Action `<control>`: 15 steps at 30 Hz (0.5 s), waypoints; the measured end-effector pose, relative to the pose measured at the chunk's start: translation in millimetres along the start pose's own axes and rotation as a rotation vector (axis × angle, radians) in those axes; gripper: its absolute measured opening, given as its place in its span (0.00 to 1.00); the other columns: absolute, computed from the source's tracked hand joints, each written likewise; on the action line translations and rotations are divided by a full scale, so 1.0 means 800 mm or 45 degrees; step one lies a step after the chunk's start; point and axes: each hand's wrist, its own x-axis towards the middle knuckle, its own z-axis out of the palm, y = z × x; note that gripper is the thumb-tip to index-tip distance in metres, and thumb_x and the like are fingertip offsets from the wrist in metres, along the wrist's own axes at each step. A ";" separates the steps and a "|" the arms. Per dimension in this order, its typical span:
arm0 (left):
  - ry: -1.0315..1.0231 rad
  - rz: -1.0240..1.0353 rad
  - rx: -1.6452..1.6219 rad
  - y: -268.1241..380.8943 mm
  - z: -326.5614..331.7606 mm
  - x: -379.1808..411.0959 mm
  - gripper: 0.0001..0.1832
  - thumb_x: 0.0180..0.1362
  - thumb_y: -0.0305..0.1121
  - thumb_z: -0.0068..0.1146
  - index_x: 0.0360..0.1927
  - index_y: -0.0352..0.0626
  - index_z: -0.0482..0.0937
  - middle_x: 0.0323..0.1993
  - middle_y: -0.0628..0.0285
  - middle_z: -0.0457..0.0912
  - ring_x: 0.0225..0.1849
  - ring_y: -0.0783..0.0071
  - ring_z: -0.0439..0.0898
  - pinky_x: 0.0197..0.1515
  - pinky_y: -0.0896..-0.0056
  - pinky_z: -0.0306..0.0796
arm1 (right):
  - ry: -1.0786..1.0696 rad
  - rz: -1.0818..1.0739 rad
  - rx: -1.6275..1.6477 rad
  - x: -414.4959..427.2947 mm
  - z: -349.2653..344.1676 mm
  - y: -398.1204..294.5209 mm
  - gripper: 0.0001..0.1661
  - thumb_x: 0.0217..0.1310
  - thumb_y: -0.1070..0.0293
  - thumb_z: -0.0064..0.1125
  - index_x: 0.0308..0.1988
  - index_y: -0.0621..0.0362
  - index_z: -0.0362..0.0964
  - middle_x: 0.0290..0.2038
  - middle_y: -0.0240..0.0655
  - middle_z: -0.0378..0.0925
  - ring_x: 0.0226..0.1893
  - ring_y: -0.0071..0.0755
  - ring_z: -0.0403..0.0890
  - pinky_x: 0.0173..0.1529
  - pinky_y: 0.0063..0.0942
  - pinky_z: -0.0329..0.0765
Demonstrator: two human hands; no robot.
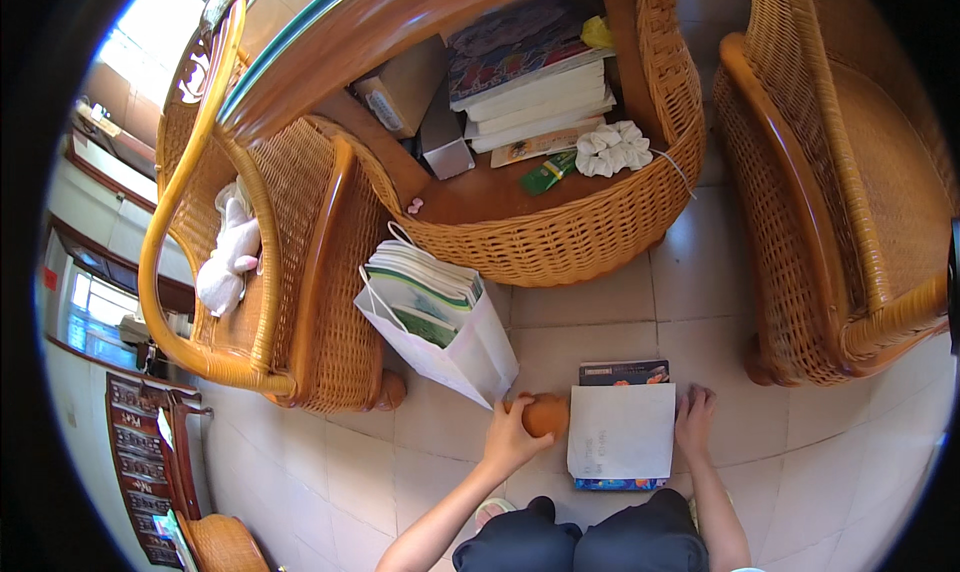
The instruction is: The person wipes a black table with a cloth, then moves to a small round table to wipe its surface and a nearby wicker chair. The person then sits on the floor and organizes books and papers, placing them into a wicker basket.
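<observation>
With its fingers around a round orange-brown object [546, 416], my left hand [517, 433] is low over the tiles, between a white paper bag and a stack. What the round object is I cannot tell. A flat white package [622, 433] bearing writing lies on top of the stack, over a dark box [622, 372] and a blue patterned item [619, 484]. My right hand [696, 420] is beside the stack's right edge, fingers slightly bent and nothing seen in them. Upright at the left, the white paper bag [480, 350] holds papers or booklets with green covers.
Ahead is a wicker table [555, 249] with books [525, 54], boxes, a white scrunchie [613, 149] and a green packet [549, 173] on its shelf. Wicker chairs flank it; the left chair [330, 294] bears a white plush toy [229, 260], the right chair [795, 197] nothing visible.
</observation>
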 end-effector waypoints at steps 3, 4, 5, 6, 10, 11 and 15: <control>-0.001 -0.048 0.214 0.002 -0.010 -0.002 0.25 0.43 0.35 0.58 0.47 0.41 0.68 0.47 0.48 0.65 0.42 0.52 0.72 0.41 0.61 0.70 | 0.116 -0.061 -0.156 0.019 0.011 -0.003 0.24 0.56 0.69 0.45 0.54 0.59 0.57 0.54 0.47 0.56 0.55 0.49 0.57 0.58 0.41 0.56; 0.039 0.015 0.171 0.027 -0.032 0.002 0.23 0.44 0.34 0.56 0.47 0.41 0.68 0.46 0.48 0.66 0.41 0.52 0.73 0.40 0.60 0.70 | 0.139 -0.064 -0.181 0.023 0.016 -0.001 0.25 0.56 0.68 0.45 0.55 0.58 0.56 0.55 0.46 0.55 0.57 0.49 0.55 0.59 0.42 0.54; 0.076 0.079 0.123 0.059 -0.059 0.009 0.22 0.46 0.32 0.55 0.47 0.41 0.69 0.44 0.48 0.68 0.40 0.52 0.73 0.39 0.60 0.71 | 0.117 -0.075 -0.276 0.024 0.020 0.005 0.26 0.57 0.67 0.44 0.56 0.56 0.55 0.57 0.45 0.54 0.59 0.49 0.53 0.60 0.43 0.52; 0.243 0.292 0.024 0.082 -0.080 0.024 0.20 0.46 0.29 0.54 0.46 0.40 0.70 0.42 0.49 0.69 0.38 0.52 0.74 0.39 0.59 0.70 | 0.101 -0.086 -0.387 0.029 0.022 0.017 0.27 0.57 0.65 0.43 0.57 0.55 0.54 0.58 0.45 0.52 0.60 0.48 0.51 0.61 0.43 0.50; 1.043 0.955 0.261 0.173 -0.212 0.136 0.10 0.48 0.18 0.43 0.36 0.35 0.71 0.32 0.50 0.72 0.34 0.55 0.71 0.38 0.65 0.66 | 0.117 -0.054 -0.641 0.033 0.019 0.046 0.28 0.58 0.61 0.40 0.59 0.52 0.52 0.61 0.43 0.49 0.63 0.46 0.47 0.63 0.44 0.44; 1.067 0.842 0.416 0.185 -0.249 0.161 0.14 0.47 0.18 0.43 0.40 0.33 0.70 0.37 0.45 0.70 0.42 0.47 0.68 0.44 0.58 0.64 | 0.095 -0.044 -0.620 0.034 0.023 0.037 0.28 0.58 0.61 0.40 0.59 0.51 0.52 0.62 0.42 0.48 0.63 0.45 0.47 0.63 0.44 0.44; 0.997 0.322 0.826 0.242 -0.353 0.249 0.21 0.51 0.31 0.47 0.50 0.39 0.66 0.51 0.42 0.65 0.51 0.46 0.66 0.51 0.54 0.62 | 0.041 -0.024 -0.594 0.030 0.018 0.017 0.29 0.58 0.60 0.40 0.59 0.51 0.53 0.62 0.41 0.48 0.63 0.44 0.47 0.63 0.43 0.44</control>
